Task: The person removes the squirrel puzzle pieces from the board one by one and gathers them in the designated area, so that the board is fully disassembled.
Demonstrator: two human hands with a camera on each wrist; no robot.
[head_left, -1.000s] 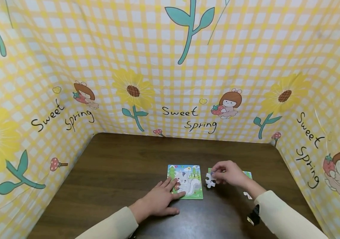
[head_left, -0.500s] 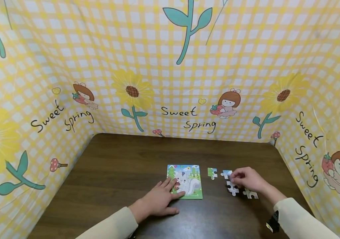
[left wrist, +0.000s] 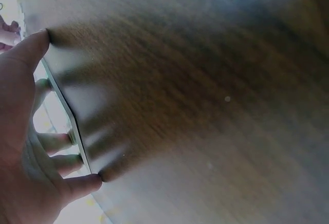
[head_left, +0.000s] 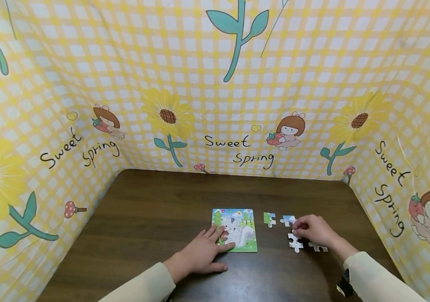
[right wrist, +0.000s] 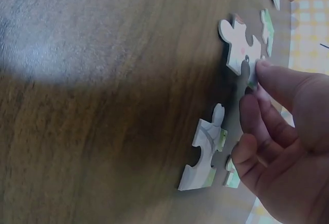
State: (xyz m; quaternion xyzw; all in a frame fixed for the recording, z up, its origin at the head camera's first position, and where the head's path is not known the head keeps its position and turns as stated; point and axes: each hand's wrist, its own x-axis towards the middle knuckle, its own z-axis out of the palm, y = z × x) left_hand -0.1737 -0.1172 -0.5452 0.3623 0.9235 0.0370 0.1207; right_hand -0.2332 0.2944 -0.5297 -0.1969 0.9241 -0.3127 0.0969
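A square picture card [head_left: 247,245] with a white squirrel lies on the table, and my left hand [head_left: 202,251] rests on its left side with fingers spread. The left wrist view shows that hand's fingertips at the card's edge. To the right, my right hand [head_left: 316,230] pinches a mostly white jigsaw piece [head_left: 295,243] between thumb and index finger. In the right wrist view the thumb covers one end of this jigsaw piece [right wrist: 237,49], which has a pink mark on it. The remaining fingers curl behind it.
Other jigsaw pieces lie around the right hand: a green one [head_left: 269,218], a blue and white one [head_left: 287,220] and a white one [head_left: 318,248] partly under the hand. Checked cloth walls [head_left: 215,126] enclose the dark wooden table [head_left: 154,201] at back and sides.
My right hand has carried the pinched jigsaw piece rightward from beside the card to among the other pieces, then slightly nearer to me. My left hand stays on the card.
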